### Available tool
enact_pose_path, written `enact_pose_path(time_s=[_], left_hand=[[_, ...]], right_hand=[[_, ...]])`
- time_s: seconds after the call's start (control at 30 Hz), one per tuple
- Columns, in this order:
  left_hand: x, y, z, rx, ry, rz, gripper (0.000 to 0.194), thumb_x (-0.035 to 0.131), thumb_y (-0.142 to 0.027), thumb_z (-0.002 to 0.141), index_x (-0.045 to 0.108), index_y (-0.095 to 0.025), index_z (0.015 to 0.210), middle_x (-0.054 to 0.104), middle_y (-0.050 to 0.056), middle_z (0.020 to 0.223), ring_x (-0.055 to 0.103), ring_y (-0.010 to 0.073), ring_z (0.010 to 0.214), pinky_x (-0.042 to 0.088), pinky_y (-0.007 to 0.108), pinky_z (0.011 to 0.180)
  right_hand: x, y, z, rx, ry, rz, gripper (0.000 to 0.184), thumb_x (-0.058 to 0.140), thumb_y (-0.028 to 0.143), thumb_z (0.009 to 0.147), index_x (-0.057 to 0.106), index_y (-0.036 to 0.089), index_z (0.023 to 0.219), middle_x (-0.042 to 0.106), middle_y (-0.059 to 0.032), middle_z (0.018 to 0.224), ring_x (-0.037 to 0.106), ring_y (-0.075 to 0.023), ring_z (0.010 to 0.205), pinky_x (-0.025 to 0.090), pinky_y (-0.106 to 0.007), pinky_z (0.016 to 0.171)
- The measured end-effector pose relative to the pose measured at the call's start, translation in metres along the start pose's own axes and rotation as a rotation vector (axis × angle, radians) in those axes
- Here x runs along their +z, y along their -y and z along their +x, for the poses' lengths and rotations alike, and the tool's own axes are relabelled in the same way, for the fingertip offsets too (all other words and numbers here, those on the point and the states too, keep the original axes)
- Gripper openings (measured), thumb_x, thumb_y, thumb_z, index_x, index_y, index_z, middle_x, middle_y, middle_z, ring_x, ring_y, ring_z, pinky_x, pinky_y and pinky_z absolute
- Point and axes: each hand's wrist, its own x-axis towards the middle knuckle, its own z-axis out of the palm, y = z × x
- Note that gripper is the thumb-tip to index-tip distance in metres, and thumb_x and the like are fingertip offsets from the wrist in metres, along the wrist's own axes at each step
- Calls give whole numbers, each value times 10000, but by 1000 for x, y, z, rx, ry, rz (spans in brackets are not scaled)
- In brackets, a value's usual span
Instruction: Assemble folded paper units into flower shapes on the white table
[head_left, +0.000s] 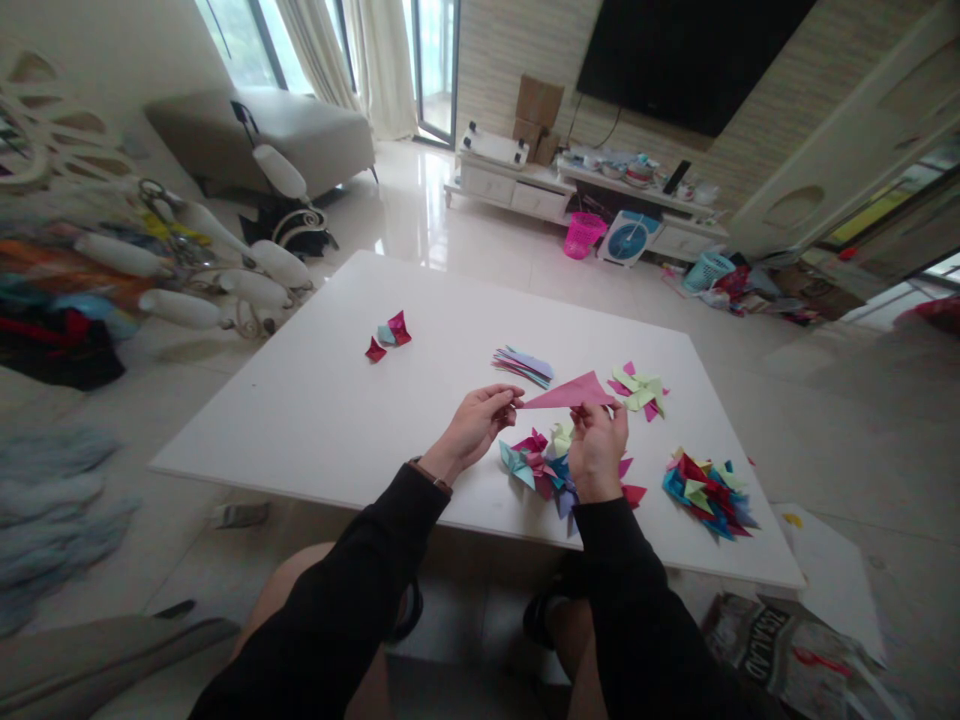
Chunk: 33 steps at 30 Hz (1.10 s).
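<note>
A pink sheet of folded paper (pixel 574 391), pointed at its left end, is held up over the white table (pixel 315 400). My left hand (pixel 484 415) pinches the narrow tip, and my right hand (pixel 598 440) grips the wide end along its lower edge. Beneath and around my right hand lies a pile of folded paper pieces (pixel 529 462) in teal, red, blue and purple, partly hidden by that hand. Just beyond the held paper sits a stack of coloured paper strips (pixel 523 366). Green and pink folded pieces (pixel 639 390) lie to its right.
Another heap of folded paper (pixel 709 492) rests near the table's right edge. Three small folded pieces (pixel 390 333) are at the far left. A lamp with several white shades (pixel 259 285) stands against the left side. A plastic bag (pixel 772 645) is at the lower right.
</note>
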Motion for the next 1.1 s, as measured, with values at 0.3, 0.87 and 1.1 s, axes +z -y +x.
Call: enact_pose_path(time_s=[0.3, 0.87, 1.1], left_hand=[[4, -5, -3, 6, -99, -96, 171, 790, -200, 738, 737, -104, 869, 748, 82, 947, 559, 39, 592, 462, 181, 591], [1, -6, -2, 4, -127, -168, 230, 885, -154, 623, 705, -95, 754, 697, 28, 753, 534, 25, 570, 438, 152, 560], [6, -9, -6, 15, -71, -136, 244, 842, -194, 659, 669, -107, 808, 673, 25, 804, 535, 40, 578, 428, 175, 562]], right_hand=[[0, 0, -1, 3, 2, -14, 353, 698, 162, 630, 498, 237, 911, 621, 83, 735, 617, -75, 648, 490, -185, 621], [-1, -3, 0, -5, 10, -29, 327, 697, 167, 640, 511, 234, 901, 617, 82, 742, 615, -74, 655, 494, -192, 627], [0, -1, 0, 11, 11, -5, 349, 710, 150, 614, 525, 222, 901, 623, 80, 727, 615, -72, 648, 489, -181, 623]])
